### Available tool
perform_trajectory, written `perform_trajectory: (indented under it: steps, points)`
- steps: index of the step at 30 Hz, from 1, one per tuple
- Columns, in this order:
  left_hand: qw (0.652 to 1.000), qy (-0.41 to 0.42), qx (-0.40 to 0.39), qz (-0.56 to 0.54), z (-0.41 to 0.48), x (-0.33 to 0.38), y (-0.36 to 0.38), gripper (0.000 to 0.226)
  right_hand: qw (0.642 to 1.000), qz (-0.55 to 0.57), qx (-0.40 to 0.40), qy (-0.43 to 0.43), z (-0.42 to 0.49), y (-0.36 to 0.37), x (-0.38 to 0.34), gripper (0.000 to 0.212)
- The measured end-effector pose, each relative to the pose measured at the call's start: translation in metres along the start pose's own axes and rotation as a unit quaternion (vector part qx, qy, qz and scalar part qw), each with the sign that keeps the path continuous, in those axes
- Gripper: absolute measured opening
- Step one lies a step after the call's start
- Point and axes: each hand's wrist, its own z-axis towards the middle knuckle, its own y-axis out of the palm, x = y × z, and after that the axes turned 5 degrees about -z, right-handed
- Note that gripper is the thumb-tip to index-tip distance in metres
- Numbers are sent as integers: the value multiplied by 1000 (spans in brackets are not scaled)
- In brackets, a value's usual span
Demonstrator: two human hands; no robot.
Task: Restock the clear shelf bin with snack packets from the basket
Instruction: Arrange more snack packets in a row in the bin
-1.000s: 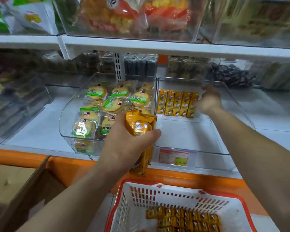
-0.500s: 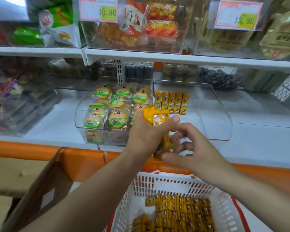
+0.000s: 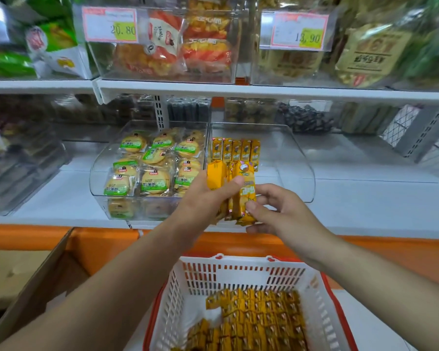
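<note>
The right hand (image 3: 281, 211) has come forward from the back of the clear bin (image 3: 299, 160) and now pinches the lower end of the outermost packet in the bundle of snack packets (image 3: 238, 191). That suggests one packet is about to be peeled off for placing.

Below and in front of the bin, the basket (image 3: 238, 277) holds many more loose packets (image 3: 259, 323), and the picture's lower edge cuts it off. Just before the bin's front wall, the left hand (image 3: 203, 196) grips the bundle upright, thumb across its face. How many packets it holds I cannot tell, since they overlap and fingers cover them.

Inside the bin, a single row of packets (image 3: 235, 149) stands at the back left. The rest of its floor shows bare, so I judge the restocking is at an early stage. The hands hide the bin's front left corner. Against the bin's left side sits a bin of round cakes (image 3: 98, 178).
</note>
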Motion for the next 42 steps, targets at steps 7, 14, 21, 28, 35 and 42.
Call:
perform_trajectory:
  steps: [7,14,21,28,35,42]
  points:
    - [1000,23,-7,-11,4,-5,-1,36,996,75,-6,44,8,-1,6,40]
    - [999,-10,35,-22,10,-9,-8,34,964,255,-7,67,13,1,7,25]
    - [995,-14,94,-4,17,-8,-24,27,977,145,156,27,34,-33,1,28]
    - [994,14,109,18,20,-5,-37,20,969,-85,225,-60,90,-71,0,35]
    - [989,51,119,74,21,0,-45,20,912,-342,207,-96,175,-86,19,39]
    - [985,81,117,93,24,-4,-54,18,885,-407,223,-25,224,-91,48,39]
